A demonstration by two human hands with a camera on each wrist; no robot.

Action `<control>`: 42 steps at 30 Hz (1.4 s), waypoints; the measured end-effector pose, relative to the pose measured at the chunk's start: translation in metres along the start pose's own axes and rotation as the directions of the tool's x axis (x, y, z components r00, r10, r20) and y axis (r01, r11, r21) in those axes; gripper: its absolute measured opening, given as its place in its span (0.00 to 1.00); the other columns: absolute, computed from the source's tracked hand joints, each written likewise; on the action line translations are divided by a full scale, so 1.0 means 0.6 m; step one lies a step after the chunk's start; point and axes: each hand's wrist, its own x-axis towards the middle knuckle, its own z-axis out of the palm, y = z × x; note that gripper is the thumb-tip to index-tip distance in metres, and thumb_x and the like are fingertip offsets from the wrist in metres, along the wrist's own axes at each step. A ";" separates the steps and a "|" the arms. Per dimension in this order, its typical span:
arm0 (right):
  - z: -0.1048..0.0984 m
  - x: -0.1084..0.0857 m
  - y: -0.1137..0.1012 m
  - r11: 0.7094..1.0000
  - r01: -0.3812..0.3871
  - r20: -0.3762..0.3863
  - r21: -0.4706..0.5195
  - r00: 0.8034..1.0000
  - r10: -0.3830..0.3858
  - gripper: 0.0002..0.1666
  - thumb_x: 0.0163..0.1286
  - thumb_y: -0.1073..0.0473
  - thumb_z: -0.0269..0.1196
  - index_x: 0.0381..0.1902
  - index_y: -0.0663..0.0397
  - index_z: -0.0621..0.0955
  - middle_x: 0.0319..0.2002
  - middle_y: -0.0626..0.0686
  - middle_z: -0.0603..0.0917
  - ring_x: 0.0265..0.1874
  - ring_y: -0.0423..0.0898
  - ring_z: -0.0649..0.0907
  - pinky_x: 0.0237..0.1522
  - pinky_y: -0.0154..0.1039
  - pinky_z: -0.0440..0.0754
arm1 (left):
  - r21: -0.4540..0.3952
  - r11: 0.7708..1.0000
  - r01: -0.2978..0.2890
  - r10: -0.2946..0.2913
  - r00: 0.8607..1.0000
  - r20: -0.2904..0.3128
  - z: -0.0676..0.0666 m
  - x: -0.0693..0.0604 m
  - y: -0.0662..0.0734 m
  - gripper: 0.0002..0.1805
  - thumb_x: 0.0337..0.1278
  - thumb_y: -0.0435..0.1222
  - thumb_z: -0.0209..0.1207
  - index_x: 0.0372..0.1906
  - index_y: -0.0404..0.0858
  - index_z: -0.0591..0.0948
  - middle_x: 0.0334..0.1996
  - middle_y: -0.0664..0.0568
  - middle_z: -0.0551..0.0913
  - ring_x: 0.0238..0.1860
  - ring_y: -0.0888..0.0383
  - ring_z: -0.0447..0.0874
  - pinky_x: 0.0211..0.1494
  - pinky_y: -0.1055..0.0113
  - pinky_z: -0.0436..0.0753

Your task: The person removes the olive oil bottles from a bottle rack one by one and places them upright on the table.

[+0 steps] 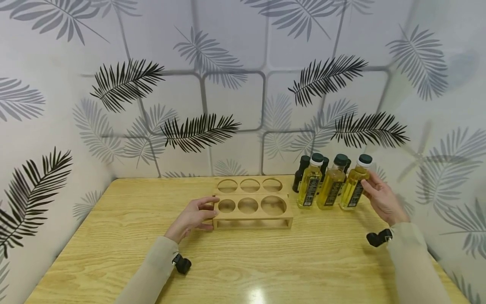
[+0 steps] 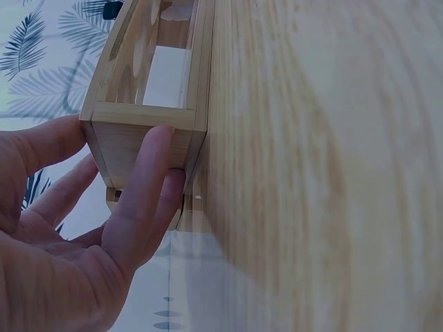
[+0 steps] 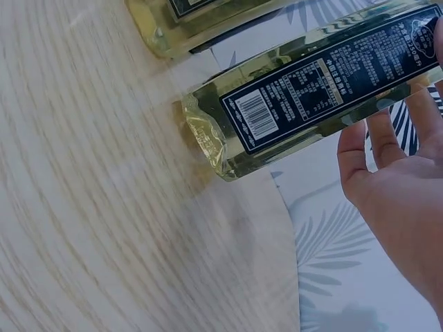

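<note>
A two-tier wooden rack (image 1: 252, 216) with round holes stands in the middle of the table. My left hand (image 1: 193, 217) is at its left end; in the left wrist view the fingers (image 2: 142, 187) lie fairly straight against the end panel of the rack (image 2: 142, 149). To the right, my right hand (image 1: 383, 198) grips the rightmost oil bottle (image 1: 355, 185), which is clear with yellow oil, a dark label and a dark green cap. The right wrist view shows this bottle (image 3: 304, 90) between thumb and fingers; whether its base touches the table I cannot tell.
Two similar oil bottles, a left one (image 1: 309, 185) and a middle one (image 1: 331, 188), stand beside the gripped bottle. Several small dark bottles (image 1: 300, 177) are partly hidden behind them. A leaf-patterned wall (image 1: 235, 101) borders the wooden table (image 1: 243, 261).
</note>
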 end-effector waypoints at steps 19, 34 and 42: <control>-0.021 0.004 0.005 0.989 -0.071 0.122 0.133 0.991 0.055 0.45 0.81 0.55 0.43 0.76 0.37 0.25 0.72 0.43 0.13 0.71 0.50 0.18 0.67 0.67 0.20 | 0.001 1.000 -0.003 0.003 1.000 -0.006 -0.003 0.004 -0.005 0.27 0.65 0.32 0.61 0.68 0.47 0.74 0.65 0.37 0.69 0.57 0.45 0.78 0.44 0.54 0.88; -0.005 -0.009 -0.002 0.979 0.082 -0.169 0.187 0.984 -0.050 0.36 0.74 0.58 0.57 0.77 0.49 0.60 0.63 0.38 0.71 0.58 0.32 0.72 0.53 0.31 0.81 | 0.005 1.000 -0.011 0.011 1.000 -0.008 -0.006 0.001 -0.007 0.27 0.65 0.33 0.61 0.68 0.47 0.73 0.65 0.37 0.69 0.59 0.44 0.77 0.44 0.54 0.88; 0.024 -0.011 -0.024 0.955 0.156 -0.496 0.251 0.868 -0.012 0.17 0.66 0.59 0.66 0.53 0.54 0.82 0.40 0.43 0.85 0.36 0.37 0.81 0.31 0.28 0.83 | 0.003 1.000 -0.009 0.009 1.000 -0.011 -0.006 0.004 -0.003 0.27 0.65 0.33 0.61 0.68 0.47 0.74 0.65 0.37 0.69 0.59 0.45 0.77 0.44 0.54 0.88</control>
